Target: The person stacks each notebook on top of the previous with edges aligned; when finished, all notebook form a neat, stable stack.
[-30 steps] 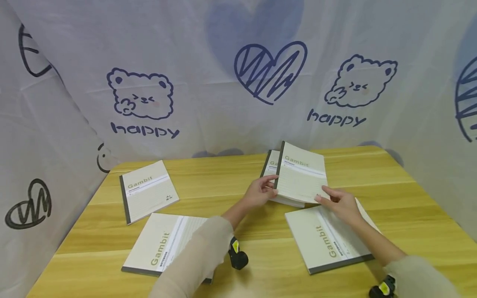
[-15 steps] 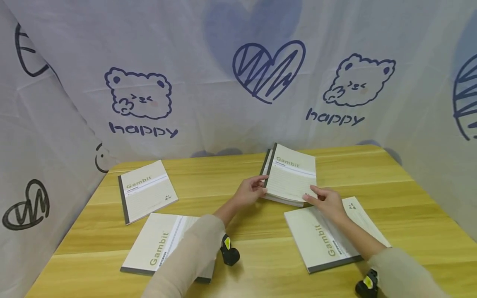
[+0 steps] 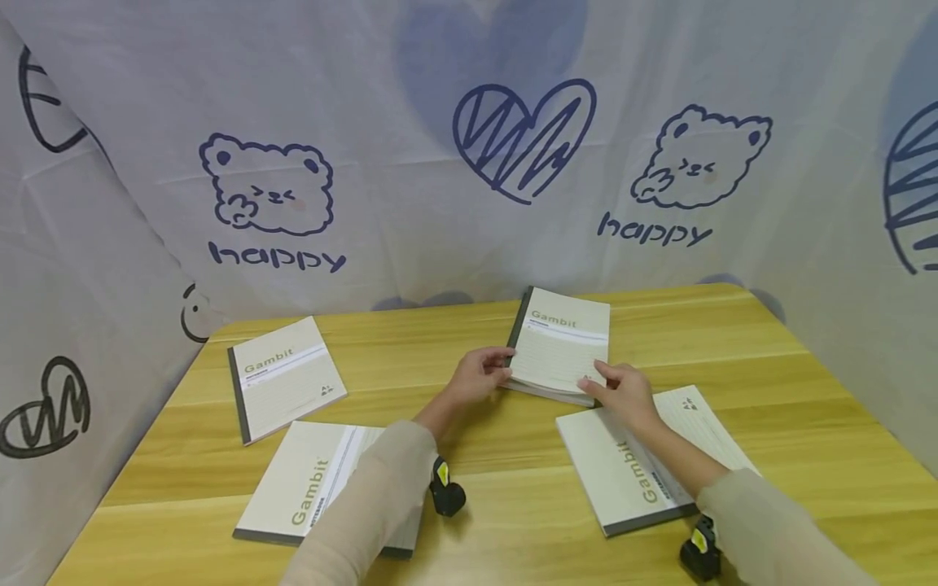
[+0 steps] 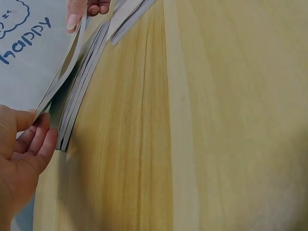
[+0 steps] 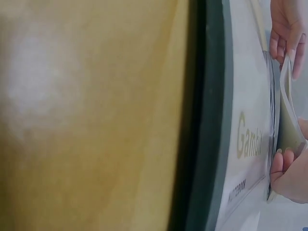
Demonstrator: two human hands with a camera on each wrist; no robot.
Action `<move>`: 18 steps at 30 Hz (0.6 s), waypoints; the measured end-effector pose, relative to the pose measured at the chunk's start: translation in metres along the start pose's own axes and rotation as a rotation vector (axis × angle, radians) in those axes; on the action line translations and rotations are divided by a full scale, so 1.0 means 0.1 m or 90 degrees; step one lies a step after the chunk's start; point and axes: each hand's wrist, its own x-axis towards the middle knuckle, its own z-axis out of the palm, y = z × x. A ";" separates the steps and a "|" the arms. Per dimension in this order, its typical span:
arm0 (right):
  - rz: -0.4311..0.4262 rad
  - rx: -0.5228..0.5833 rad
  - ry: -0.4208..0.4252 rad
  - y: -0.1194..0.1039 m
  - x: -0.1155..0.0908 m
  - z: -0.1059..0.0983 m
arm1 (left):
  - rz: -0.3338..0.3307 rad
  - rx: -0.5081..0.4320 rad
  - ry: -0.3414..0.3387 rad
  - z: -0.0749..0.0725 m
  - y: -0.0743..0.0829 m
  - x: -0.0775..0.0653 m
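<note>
A cream Gambit notebook with a dark spine lies over other notebooks at the back of the table. My left hand pinches its near left corner by the spine. At the near right corner my right hand has it between thumb and fingers. In the left wrist view the held notebook bows and is raised above the stacked notebooks, whose edges lie nearly in line. The right wrist view shows the left hand at the top and the right hand below.
Under my right forearm lies another notebook, turned sideways. My left sleeve partly covers a notebook at front left. A further notebook lies at the back left. Behind the wooden table hangs a printed curtain.
Both hands have moved left and lowered the held notebook onto the stack, so it now nearly covers the notebook beneath. The other notebooks have stayed put.
</note>
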 end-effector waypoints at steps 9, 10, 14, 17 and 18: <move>-0.027 -0.039 0.006 0.02 0.03 0.06 | 0.007 0.060 0.021 -0.03 -0.01 0.03; -0.030 -0.043 0.005 0.03 0.03 0.07 | 0.008 0.065 0.024 -0.03 -0.01 0.02; -0.041 -0.061 0.001 0.05 0.04 0.10 | 0.018 0.081 0.044 -0.02 -0.01 0.01; -0.040 -0.068 -0.006 0.05 0.04 0.11 | 0.035 0.091 0.072 0.00 -0.01 0.00; -0.036 -0.067 -0.008 0.04 0.04 0.11 | 0.044 0.095 0.082 0.00 -0.01 0.00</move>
